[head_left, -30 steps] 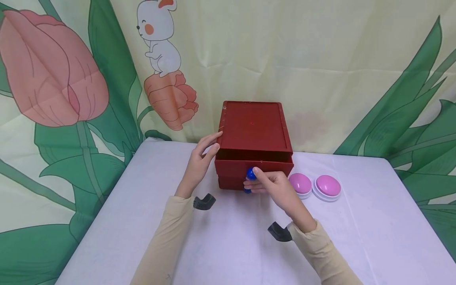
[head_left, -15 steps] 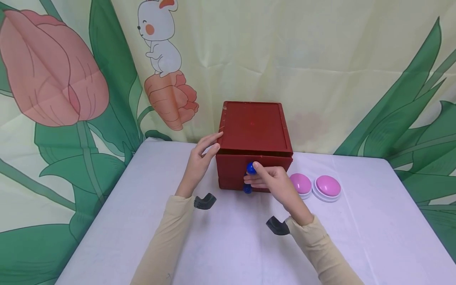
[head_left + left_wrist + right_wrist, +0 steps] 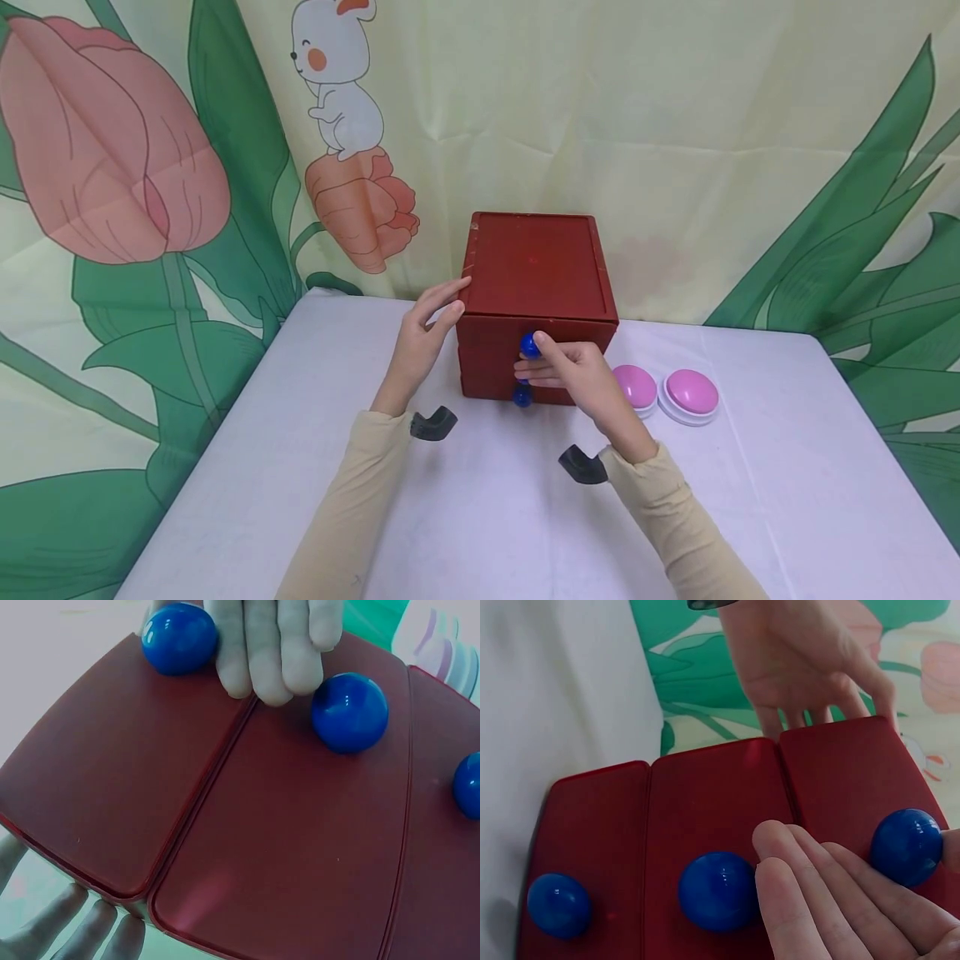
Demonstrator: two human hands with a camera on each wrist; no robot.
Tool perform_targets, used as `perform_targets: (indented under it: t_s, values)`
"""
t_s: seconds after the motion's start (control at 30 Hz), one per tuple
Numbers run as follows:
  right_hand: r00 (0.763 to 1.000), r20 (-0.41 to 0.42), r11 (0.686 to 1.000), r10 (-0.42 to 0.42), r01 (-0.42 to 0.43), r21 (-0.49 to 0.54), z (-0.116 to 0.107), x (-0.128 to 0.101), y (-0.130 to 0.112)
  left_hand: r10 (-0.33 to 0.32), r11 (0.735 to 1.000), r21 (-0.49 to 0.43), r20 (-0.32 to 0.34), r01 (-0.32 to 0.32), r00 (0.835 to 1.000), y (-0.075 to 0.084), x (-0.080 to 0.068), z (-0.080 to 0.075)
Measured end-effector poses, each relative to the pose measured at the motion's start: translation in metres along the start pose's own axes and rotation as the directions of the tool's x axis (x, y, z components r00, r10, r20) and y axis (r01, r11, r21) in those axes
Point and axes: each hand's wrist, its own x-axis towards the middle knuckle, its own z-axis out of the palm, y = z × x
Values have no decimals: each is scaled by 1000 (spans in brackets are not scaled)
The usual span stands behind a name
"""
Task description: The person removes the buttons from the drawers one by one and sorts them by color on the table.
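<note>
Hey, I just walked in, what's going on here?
A person has both hands at a red three-drawer box on a white-covered table. The right hand has its thumb against the top blue knob, its fingers stretched across the front. The left hand is at the box's left side. All three drawers look closed. Two pink-domed discs sit to the box's right.

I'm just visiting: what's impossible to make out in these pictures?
Drawer insides: hidden by shut red drawer fronts, every view.
Middle blue knob: mostly covered by the right grip, head view.
Bottom blue knob: cut off by the right edge, left wrist view.
Pink dome nearer the red box: partly behind the right grip, head view.
</note>
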Motion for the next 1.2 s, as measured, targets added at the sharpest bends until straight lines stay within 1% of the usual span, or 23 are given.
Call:
perform_targets:
  t_s: [0.17,0.27,0.4,0.5,0.63,0.83,0.97,1.2]
  values:
    - [1000,-8,1000,6,-6,1,-1,2,-1,6,1000,-3,3,-6,1000,2,0,1]
    - [1000,-8,1000,14,-14,9,-2,3,-1,10,1000,0,4,-10,1000,-8,3,1]
    - [1000,3,999,30,-30,29,-4,3,-1,20,1000,-1,-2,-20,1000,-27,8,2]
    - [999,11,998,45,-46,43,-4,3,-1,30,1000,-3,-7,-30,1000,-32,9,3]
    - [999,10,998,52,-52,41,-5,0,-1,40,999,-4,-13,-40,999,-34,8,3]
    - [1000,-12,1000,22,-22,11,-9,-9,2,49,999,6,-19,-49,999,-35,8,2]
    - [1000,-23,1000,20,-20,13,-12,-11,6,54,998,10,-29,-54,998,-35,7,2]
    - [997,-48,998,55,-57,-24,-14,-11,15,56,998,8,-29,-56,998,-37,7,2]
